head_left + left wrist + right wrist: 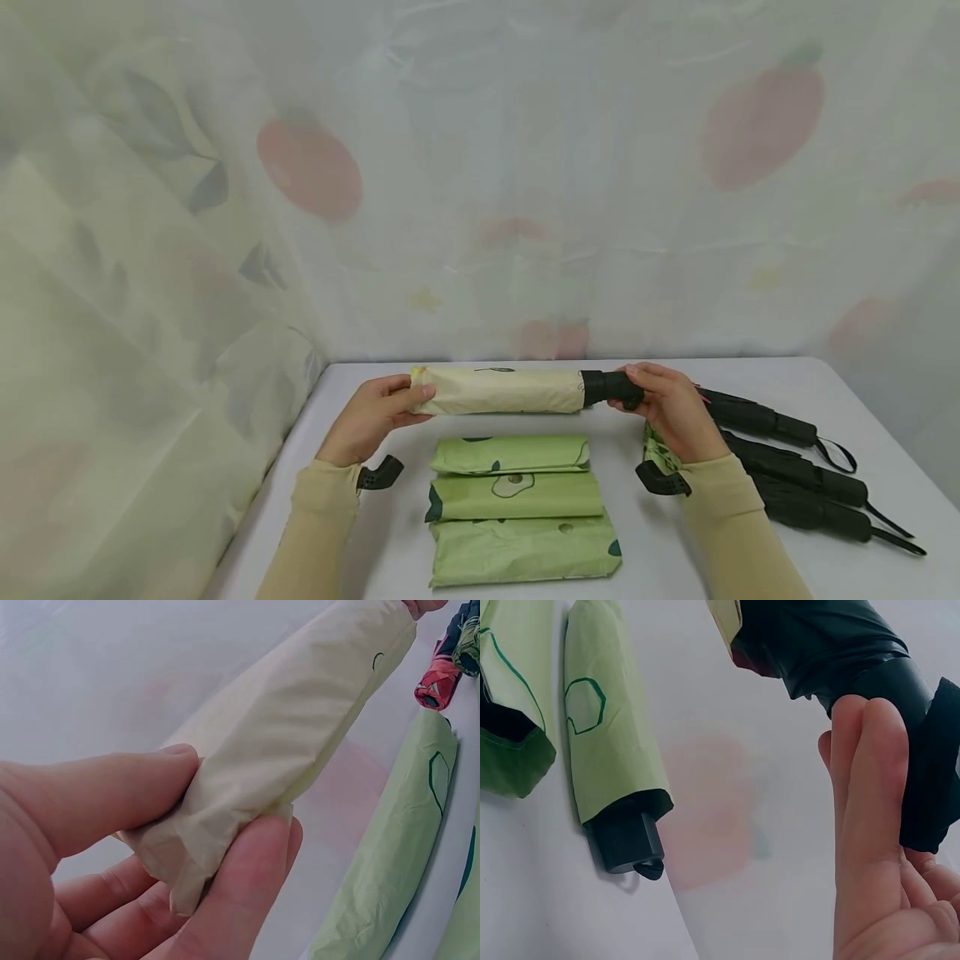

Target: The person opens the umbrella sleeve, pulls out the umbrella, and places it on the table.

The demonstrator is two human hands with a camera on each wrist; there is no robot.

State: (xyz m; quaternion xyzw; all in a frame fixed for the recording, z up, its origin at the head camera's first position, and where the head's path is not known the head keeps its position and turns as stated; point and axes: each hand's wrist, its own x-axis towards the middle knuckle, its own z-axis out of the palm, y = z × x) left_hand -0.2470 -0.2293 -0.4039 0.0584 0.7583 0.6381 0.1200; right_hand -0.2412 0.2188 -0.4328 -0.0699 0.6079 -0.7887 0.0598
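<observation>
A folded umbrella in a cream sleeve (502,392) is held level above the table, its black handle end (600,387) sticking out at the right. My left hand (375,410) pinches the sleeve's left end between thumb and fingers; in the left wrist view the cream cloth (292,712) is creased there. My right hand (675,412) grips the black handle, and a black strap (934,765) hangs beside its fingers in the right wrist view. Below lie several green sleeved umbrellas (517,497) in a stack of rows; one shows a black handle (626,841).
Black folded umbrellas (810,477) with wrist straps lie on the right of the white table (390,533). A crumpled green bundle (658,450) shows partly behind my right wrist. Printed curtains (480,167) hang behind and at the left.
</observation>
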